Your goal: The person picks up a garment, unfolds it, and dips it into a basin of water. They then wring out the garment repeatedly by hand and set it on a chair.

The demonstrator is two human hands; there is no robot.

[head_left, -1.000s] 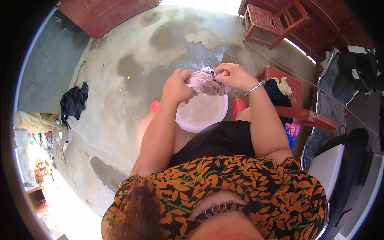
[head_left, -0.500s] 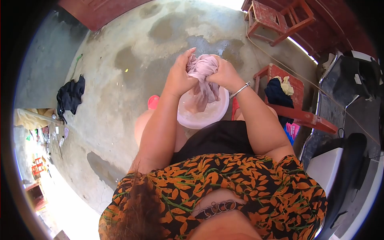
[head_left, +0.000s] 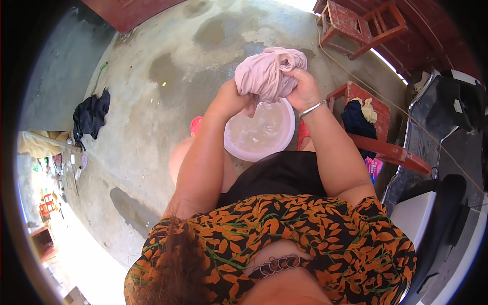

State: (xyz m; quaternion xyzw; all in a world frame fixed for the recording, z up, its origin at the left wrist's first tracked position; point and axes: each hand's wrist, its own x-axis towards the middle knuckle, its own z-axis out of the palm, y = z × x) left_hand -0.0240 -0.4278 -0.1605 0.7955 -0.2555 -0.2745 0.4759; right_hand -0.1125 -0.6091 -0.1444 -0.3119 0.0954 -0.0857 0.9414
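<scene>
Left hand (head_left: 231, 100) and right hand (head_left: 305, 92), partly hidden, curled closed round pink cloth (head_left: 264, 73); it looked soft, likely water-heavy, best gripped where bunched.

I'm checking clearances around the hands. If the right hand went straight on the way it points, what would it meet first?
The pink cloth, most likely: the right hand holds it and points into its folds. Depth beyond the cloth is unclear.

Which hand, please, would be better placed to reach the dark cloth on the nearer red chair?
Probably the right hand: it is nearer the dark cloth and the chair, while the left hand is farther across. Both hands hold the pink cloth.
</scene>
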